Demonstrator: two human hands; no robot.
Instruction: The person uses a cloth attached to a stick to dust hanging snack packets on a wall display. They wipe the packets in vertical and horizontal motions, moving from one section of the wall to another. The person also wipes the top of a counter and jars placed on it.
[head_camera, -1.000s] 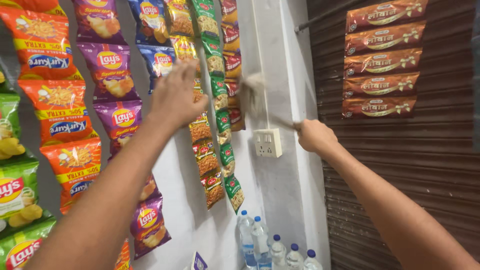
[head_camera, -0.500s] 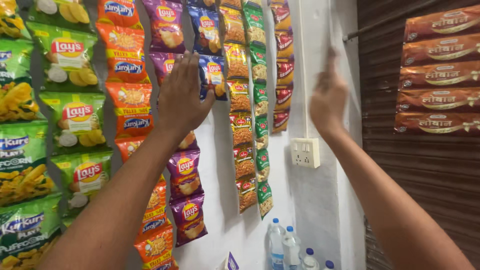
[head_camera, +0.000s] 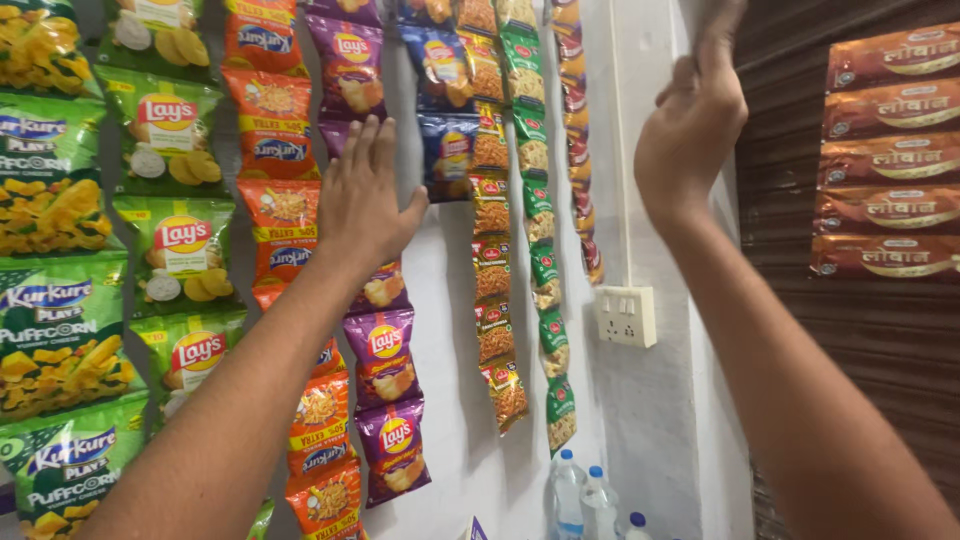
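Your left hand (head_camera: 360, 200) sits left of centre in the frame, fingers (head_camera: 372, 150) spread flat and gripping nothing, palm laid over the purple strip of chip packets (head_camera: 385, 345) that hangs down the white wall (head_camera: 440, 400). That strip runs top to bottom, its long axis vertical, each packet sealed and joined to the next; it continues below your wrist to the lower middle of the frame. Just left of it hangs the orange strip of snack packets (head_camera: 280, 150), also vertical, and further left the green chip packets (head_camera: 170, 130).

Your right hand (head_camera: 695, 125) is raised in the upper right, fingers loosely curled and blurred, holding nothing that you can make out, in front of the white wall edge beside the brown shutter (head_camera: 790, 300).

At the bottom centre stand capped water bottles (head_camera: 565, 495), clear with liquid inside. A white wall socket (head_camera: 627, 316) sits right of the narrow green and orange sachet strips (head_camera: 540, 270).

Compared with half a second ago, your right hand is higher and its fingers more curled, while your left remains on the purple strip.
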